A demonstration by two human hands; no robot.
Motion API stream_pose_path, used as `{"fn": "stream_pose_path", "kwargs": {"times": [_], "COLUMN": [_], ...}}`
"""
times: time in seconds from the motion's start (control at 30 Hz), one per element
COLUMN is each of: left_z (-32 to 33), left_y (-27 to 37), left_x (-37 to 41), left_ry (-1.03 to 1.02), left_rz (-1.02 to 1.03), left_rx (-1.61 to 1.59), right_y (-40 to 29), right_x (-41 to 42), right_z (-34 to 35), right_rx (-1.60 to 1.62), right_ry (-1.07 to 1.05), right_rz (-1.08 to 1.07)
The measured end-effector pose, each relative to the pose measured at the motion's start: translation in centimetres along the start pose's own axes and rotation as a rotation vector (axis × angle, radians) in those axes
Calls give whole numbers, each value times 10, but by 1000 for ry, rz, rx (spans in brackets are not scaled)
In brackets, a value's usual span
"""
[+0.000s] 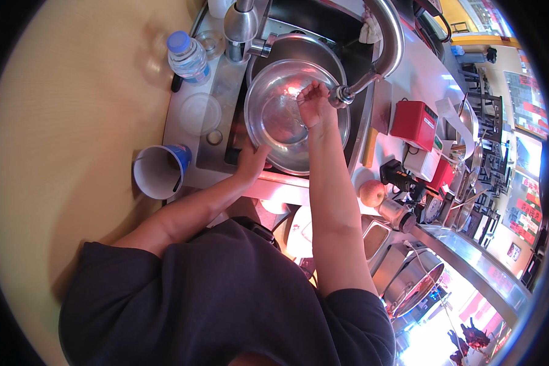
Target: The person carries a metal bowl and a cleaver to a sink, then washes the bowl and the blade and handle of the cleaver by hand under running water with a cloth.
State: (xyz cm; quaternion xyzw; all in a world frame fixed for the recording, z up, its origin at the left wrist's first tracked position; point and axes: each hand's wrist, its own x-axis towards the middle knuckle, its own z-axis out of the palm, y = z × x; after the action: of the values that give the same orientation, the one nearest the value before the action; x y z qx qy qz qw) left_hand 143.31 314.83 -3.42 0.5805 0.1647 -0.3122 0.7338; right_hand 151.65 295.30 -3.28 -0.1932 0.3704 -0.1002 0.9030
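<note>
In the sink (228, 151) a shiny metal basin (274, 116) sits above another metal bowl (331, 52) that shows behind it. My left hand (252, 161) grips the basin's near left rim, thumb on the edge. Over the basin's right side is my right hand (314, 104), palm turned up and fingers loosely curled, with nothing visible in it. The tip of the curved metal faucet (391, 41) is right beside that hand. Some clear water appears to lie in the basin; whether the faucet runs, I cannot tell.
Left of the sink stand a capped plastic bottle (187, 57), a clear lid (200, 113) and a blue paper cup (162, 171). On the right counter are a red box-shaped device (414, 124), an apple (372, 193) and a jar (395, 215). A large metal pot (414, 283) is lower right.
</note>
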Motion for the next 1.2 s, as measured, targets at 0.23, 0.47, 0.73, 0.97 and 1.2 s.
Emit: {"fn": "stream_pose_path", "kwargs": {"times": [0.23,0.47,0.73,0.97,1.2], "left_z": [1,-1,0,4,5], "left_y": [1,-15,-28,-18,-8], "left_x": [2,7,13,3,-2], "left_ry": [35,2,5,-19,24], "left_rz": [-59,-31,-94,-40,52], "left_rx": [38,43,126,146,207], "right_y": [-9,-2,-26,-107,-157], "right_x": [-14,-1,4,13,118], "right_z": [-21,-13,-31,16,33], "right_rx": [27,-358,-1379,-1624,-1951], "right_ry": [-220,-92,-386,-94,14], "right_rz": [180,19,-307,-702,-905]}}
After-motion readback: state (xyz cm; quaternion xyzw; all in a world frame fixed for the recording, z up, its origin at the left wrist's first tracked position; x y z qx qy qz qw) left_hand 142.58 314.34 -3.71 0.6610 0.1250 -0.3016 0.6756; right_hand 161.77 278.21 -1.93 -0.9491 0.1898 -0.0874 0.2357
